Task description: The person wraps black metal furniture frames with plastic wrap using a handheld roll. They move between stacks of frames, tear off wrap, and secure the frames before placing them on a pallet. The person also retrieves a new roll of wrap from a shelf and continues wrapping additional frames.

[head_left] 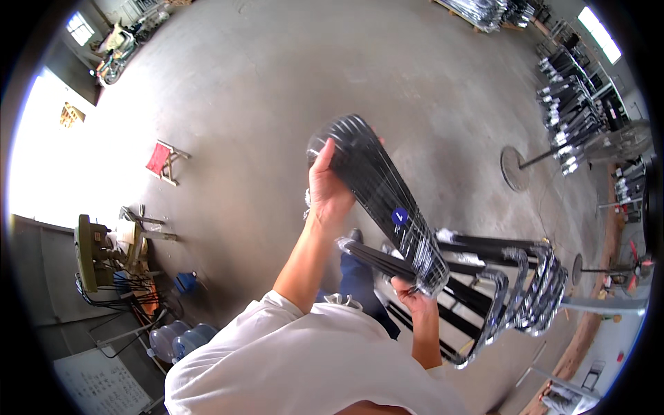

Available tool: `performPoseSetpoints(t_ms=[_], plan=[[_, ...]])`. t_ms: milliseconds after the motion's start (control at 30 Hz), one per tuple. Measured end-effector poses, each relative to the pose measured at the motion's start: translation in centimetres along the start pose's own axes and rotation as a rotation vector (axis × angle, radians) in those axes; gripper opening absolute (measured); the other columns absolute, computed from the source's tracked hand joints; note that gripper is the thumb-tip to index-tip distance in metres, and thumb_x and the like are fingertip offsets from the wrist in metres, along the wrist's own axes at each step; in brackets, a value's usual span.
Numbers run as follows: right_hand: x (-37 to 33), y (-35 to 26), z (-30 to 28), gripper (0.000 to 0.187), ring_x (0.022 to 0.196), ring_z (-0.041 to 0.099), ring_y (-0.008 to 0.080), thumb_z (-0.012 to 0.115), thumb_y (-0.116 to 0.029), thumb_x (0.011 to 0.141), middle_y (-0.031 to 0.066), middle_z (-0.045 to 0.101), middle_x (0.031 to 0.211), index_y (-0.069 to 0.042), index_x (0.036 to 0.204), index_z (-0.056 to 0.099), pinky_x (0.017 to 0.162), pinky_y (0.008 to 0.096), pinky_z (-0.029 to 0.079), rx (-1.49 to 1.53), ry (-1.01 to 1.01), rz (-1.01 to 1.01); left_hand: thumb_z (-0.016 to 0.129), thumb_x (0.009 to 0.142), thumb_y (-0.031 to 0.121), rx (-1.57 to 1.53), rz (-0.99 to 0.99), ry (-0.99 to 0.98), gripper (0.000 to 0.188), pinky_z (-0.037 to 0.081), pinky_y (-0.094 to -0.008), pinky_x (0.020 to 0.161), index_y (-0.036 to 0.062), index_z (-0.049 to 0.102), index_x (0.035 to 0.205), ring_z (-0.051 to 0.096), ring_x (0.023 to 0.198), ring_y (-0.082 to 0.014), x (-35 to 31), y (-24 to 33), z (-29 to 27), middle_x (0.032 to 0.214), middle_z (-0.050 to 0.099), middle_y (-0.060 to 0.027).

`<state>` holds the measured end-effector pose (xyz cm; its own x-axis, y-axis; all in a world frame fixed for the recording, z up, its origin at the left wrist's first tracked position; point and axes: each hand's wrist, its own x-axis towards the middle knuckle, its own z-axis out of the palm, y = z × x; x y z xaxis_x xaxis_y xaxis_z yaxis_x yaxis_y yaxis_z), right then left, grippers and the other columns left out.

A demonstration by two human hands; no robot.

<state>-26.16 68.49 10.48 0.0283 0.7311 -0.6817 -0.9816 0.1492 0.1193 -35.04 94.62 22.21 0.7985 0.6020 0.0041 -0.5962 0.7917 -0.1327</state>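
Raised in front of me is a long black bundle [375, 176] wrapped in clear film, with a round blue sticker on its side. It slants from upper left to lower right. My left hand [330, 185] grips its wide far end, thumb on top and the other fingers mostly hidden beneath. At the narrower near end, my right hand [416, 297] is closed around the lower edge, with part of its fingers behind the film. Just beyond my right hand stands a cluster of black tubular frames [494, 294], their bent ends wrapped in film.
A small red folding stool [160, 160] stands on the concrete floor [263, 90] to the left. A green machine [93, 252] and large water bottles [183, 340] are at lower left. Pedestal fan base [514, 168] and stacked wrapped frames [570, 114] line the right.
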Motion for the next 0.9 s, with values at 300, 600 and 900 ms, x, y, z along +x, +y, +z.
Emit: performPoseSetpoints(t_ms=[300, 600, 900], plan=[[12.1, -2.5, 21.3, 0.078, 0.127, 0.025, 0.0293, 0.047, -0.051, 0.081, 0.0207, 0.023, 0.137, 0.002, 0.132, 0.022, 0.104, 0.0469, 0.017, -0.13, -0.68, -0.037, 0.058, 0.078, 0.014, 0.276, 0.316, -0.062, 0.05, 0.031, -0.0485, 0.098, -0.0024, 0.04, 0.121, 0.043, 0.113, -0.0315, 16.9, 10.0, 3.9, 0.119, 0.048, -0.0161], [33.7, -11.1, 49.1, 0.063, 0.129, 0.021, 0.028, 0.057, -0.031, 0.081, 0.0145, 0.029, 0.136, -0.002, 0.13, 0.03, 0.107, 0.05, 0.007, -0.009, -1.137, -0.178, 0.062, 0.075, 0.012, 0.351, 0.51, -0.257, 0.052, 0.03, -0.0462, 0.099, 0.001, 0.04, 0.122, 0.041, 0.115, -0.0287, 34.9, 23.9, 8.1, 0.126, 0.042, -0.0137], [47.7, -15.6, 71.7, 0.063, 0.13, 0.016, 0.0307, 0.053, -0.026, 0.084, 0.0148, 0.02, 0.139, -0.001, 0.132, 0.022, 0.107, 0.0477, 0.008, -0.224, -1.213, -0.175, 0.062, 0.077, 0.015, 0.157, 0.437, -0.283, 0.044, 0.033, -0.0427, 0.096, 0.0018, 0.045, 0.115, 0.046, 0.109, -0.0254, 54.9, 38.2, 12.8, 0.114, 0.051, -0.0107]])
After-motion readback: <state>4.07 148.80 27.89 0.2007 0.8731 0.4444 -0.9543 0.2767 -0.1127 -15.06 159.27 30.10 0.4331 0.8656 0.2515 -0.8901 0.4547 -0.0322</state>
